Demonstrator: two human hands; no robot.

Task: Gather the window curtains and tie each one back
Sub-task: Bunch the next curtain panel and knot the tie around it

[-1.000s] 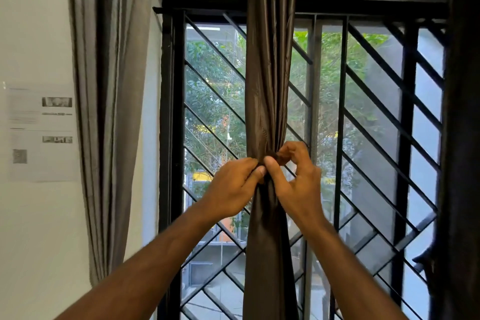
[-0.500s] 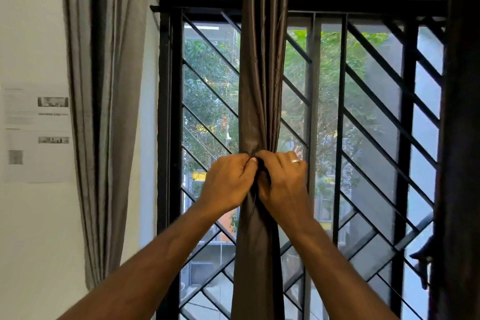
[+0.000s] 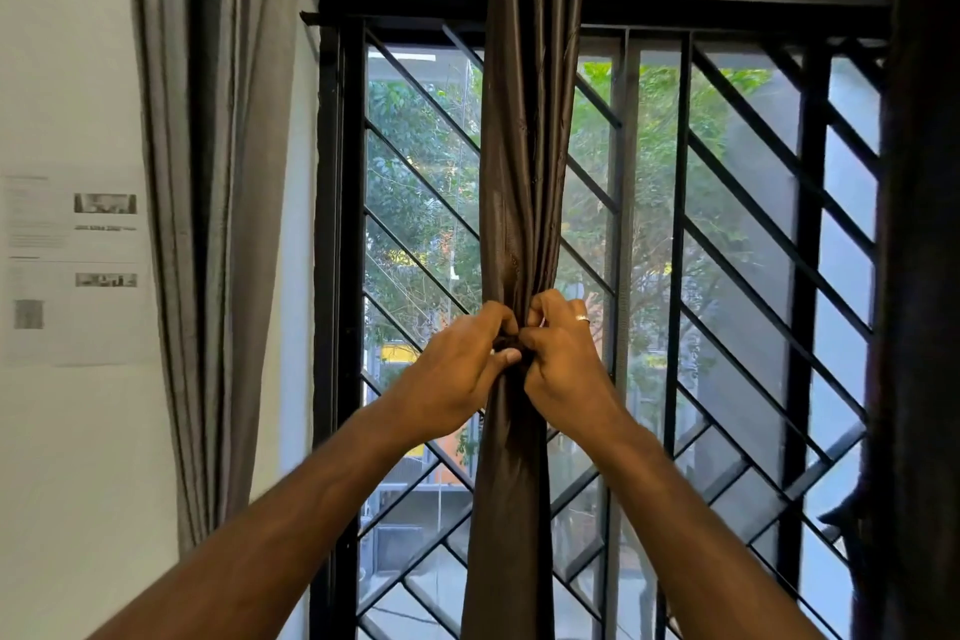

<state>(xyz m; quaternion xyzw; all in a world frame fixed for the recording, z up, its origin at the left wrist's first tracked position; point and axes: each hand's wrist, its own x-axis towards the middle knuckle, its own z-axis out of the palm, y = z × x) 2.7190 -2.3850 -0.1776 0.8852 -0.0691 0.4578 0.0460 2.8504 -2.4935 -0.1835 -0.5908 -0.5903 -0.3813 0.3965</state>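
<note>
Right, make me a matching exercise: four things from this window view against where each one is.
Things:
1. brown curtain
2. grey curtain
3. printed sheet
4. ring

Places:
A. taped on the white wall
B. on a finger of the right hand
C. bunched mid-window, gripped by both hands
D. hanging loose left of the window frame

Pairs: 1-C, 2-D, 3-A, 4-B

brown curtain (image 3: 522, 172): glossy cloth | grey curtain (image 3: 218, 172): matt cloth | grille (image 3: 743, 234): black metal

Bright backlight through window (image 3: 727, 224), dim interior
</note>
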